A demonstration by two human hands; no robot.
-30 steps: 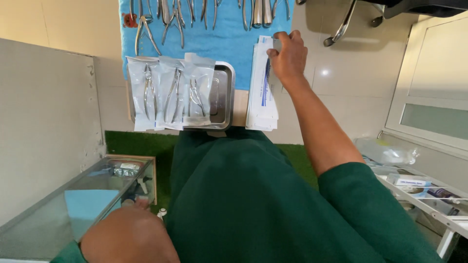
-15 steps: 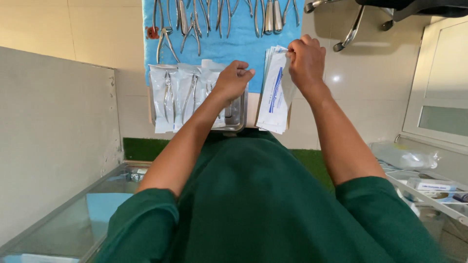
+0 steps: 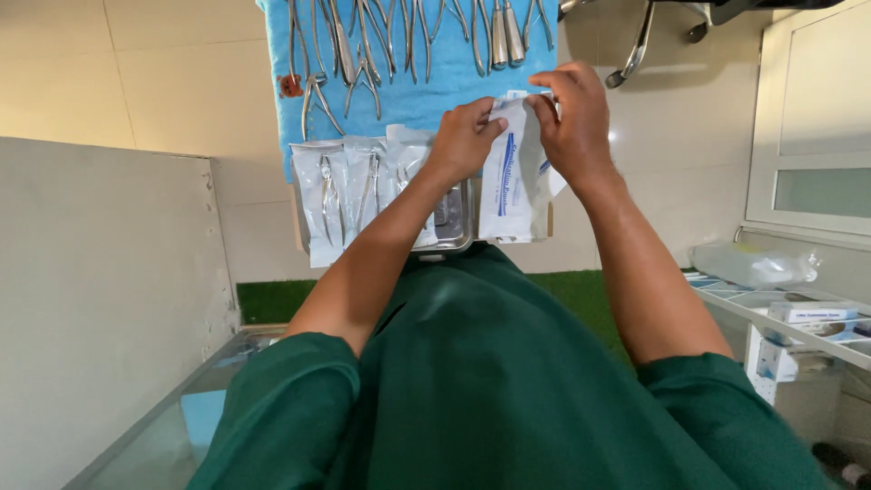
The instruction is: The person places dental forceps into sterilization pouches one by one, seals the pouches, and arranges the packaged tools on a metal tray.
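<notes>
white sterilization pouch [image 3: 513, 177] with blue print held up over the counter, left hand [image 3: 464, 138] and right hand [image 3: 573, 118] both pinching its top edge, metal tray [image 3: 451, 227] just below, sealed instrument packs [image 3: 349, 195] beside it, forceps [image 3: 363, 45] lined up on blue cloth [image 3: 426, 95] behind

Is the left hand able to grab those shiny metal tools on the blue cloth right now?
Probably not at once: the left hand is pinching the white pouch together with the right hand. The metal tools lie uncovered on the blue cloth just beyond it.
</notes>
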